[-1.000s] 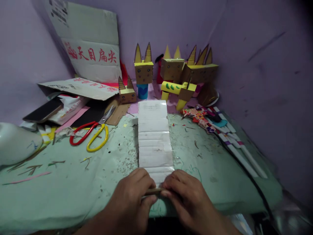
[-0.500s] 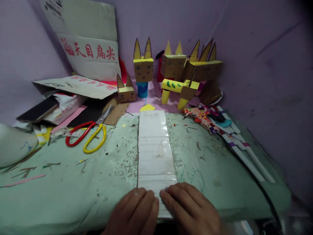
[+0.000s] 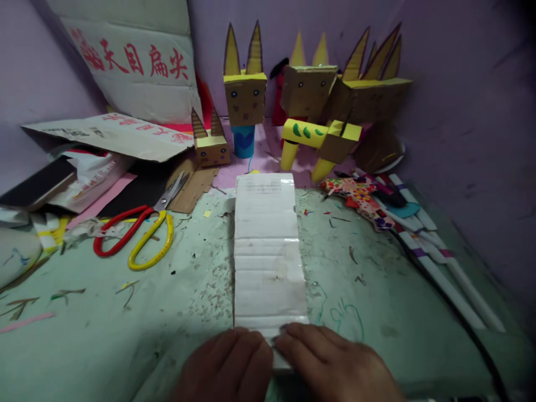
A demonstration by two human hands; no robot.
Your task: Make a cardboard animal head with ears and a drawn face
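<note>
A long strip of white cardboard (image 3: 268, 279) with cross creases and shiny tape lies lengthwise in front of me. At its near end, my left hand (image 3: 230, 365) curls its fingers over the left side. My right hand (image 3: 335, 360) grips the right side, its fingertips close to those of the left. Both thumbs are hidden beneath. Left of the strip rest scissors (image 3: 159, 215) with one red and one yellow handle, blades apart. A flower-patterned glue gun (image 3: 360, 198) lies to the right.
Cardboard animal figures with pointed ears, such as the one on a blue tube (image 3: 245, 100) and a yellow one (image 3: 310, 134), stand along the back. Folded cardboard (image 3: 113, 137) and bags pile up at left. White sticks (image 3: 444, 273) and a black cord (image 3: 452, 318) lie at right.
My view has shifted nearer to the table. The strip's far end now covers most of the yellow paper piece behind it. Both hands stay at the near end.
</note>
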